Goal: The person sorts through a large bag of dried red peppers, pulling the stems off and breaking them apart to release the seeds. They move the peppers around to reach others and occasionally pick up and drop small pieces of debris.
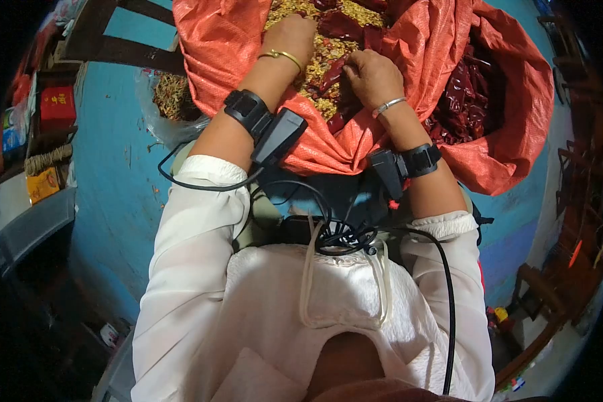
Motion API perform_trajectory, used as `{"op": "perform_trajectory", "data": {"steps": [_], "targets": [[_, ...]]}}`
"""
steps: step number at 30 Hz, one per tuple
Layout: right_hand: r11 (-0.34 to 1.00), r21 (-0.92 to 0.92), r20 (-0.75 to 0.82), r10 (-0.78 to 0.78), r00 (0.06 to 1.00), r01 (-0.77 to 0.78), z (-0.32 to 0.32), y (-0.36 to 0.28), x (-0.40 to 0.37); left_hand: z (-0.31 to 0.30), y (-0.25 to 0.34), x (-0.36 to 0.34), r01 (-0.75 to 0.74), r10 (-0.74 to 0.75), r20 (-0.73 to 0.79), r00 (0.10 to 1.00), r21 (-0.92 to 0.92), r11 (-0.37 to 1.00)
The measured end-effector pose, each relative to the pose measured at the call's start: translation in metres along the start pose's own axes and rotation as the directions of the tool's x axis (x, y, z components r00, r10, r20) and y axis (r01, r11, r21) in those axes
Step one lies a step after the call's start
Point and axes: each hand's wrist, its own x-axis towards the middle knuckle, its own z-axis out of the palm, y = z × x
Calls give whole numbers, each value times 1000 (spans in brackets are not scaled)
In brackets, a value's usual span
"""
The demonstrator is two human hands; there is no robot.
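Note:
My left hand (289, 41), with a gold bangle at its wrist, is curled low over yellow seeds (325, 50) mixed with dried red chilies. Its fingertips are hidden beneath it, so what they hold does not show. To the right, my right hand (376, 79) wears a silver bangle, and its thumb and fingers are pinched at the end of a dried red chili (331, 78). Seeds and chilies lie in an opened orange-red woven sack (214, 53) in front of me, its rim folded outward. A larger dark red chili (342, 27) lies between the hands, further off.
A second orange-red sack (516, 151), at the right, holds many whole dried chilies (459, 100). At the left, a clear plastic bag (171, 127) with dry stems stands on the blue floor (110, 181), near a dark wooden chair (137, 50). Black cables (345, 234) hang before my lap.

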Motion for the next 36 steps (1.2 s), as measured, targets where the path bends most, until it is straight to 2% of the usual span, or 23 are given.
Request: {"op": "perform_trajectory", "data": {"steps": [2, 3, 5, 6, 9, 14, 16, 17, 19, 20, 22, 23, 25, 26, 28, 30, 32, 33, 35, 36], "targets": [[1000, 1, -1, 4, 1000, -4, -1, 5, 0, 13, -10, 14, 88, -84, -63, 994, 68, 994], [1000, -2, -3, 2, 1000, -2, -2, 7, 0, 10, -10, 15, 82, -78, -58, 995, 72, 994], [1000, 3, 6, 7, 1000, -7, -3, 9, 0, 5, -9, 17, 83, -79, -155, 985, 16, 996], [1000, 3, 17, 3, 1000, -3, -4, 8, 2, 1, -7, 18, 109, -103, -101, 990, 60, 992], [999, 33, -5, -10, 1000, 10, -2, 8, 8, 2, 2, 15, 93, -89, -100, 991, 36, 995], [997, 73, -78, -12, 997, 18, 7, 8, 21, -2, 2, 17, 80, -80, -10, 997, 80, 994], [997, 74, -93, -23, 995, 30, 9, 7, 24, -2, -3, 16, 14, -17, -90, 996, -31, 999], [999, 46, -78, -14, 997, 17, 9, 5, 24, -1, -6, 15, 17, -19, -87, 996, -29, 999], [1000, 17, -70, -6, 998, 8, 9, 4, 27, 0, -15, 16, 9, -56, -158, 986, -282, 959], [1000, 10, -56, -1, 998, 2, 9, 4, 28, 1, -20, 15, 11, -57, -157, 986, -280, 960], [1000, 3, -43, 2, 999, -2, 10, 4, 30, -1, -27, 13, 2, -104, -174, 979, -506, 862], [1000, 2, -49, 7, 999, -7, 11, 5, 32, -2, -29, 12, 3, -104, -173, 979, -506, 863], [1000, -1, -58, 13, 998, -13, 12, 5, 34, -8, -30, 10, 182, -244, 45, 969, -796, 577], [1000, 26, -119, 20, 993, -17, 12, 4, 35, -12, -31, 7, 223, -246, 96, 964, -798, 560], [998, 53, -177, 27, 984, -18, 13, 3, 36, -12, -34, 5, 203, -243, 68, 968, -783, 588], [999, 4, -290, -50, 956, 54, 15, 5, 40, -13, -36, 3, 185, -243, 39, 969, -766, 616], [999, -10, -233, -51, 971, 50, 15, 7, 40, -15, -36, 2, 187, -237, 11, 972, -646, 740], [999, -23, -174, -48, 984, 45, 15, 8, 40, -14, -36, 2, 187, -237, 10, 972, -647, 739], [998, -44, -153, -49, 987, 43, 14, 7, 39, -10, -36, 1, 130, -212, -94, 973, -539, 833], [997, -63, -133, -51, 990, 43, 14, 7, 38, -11, -35, 2, 131, -213, -93, 972, -541, 831]]}}
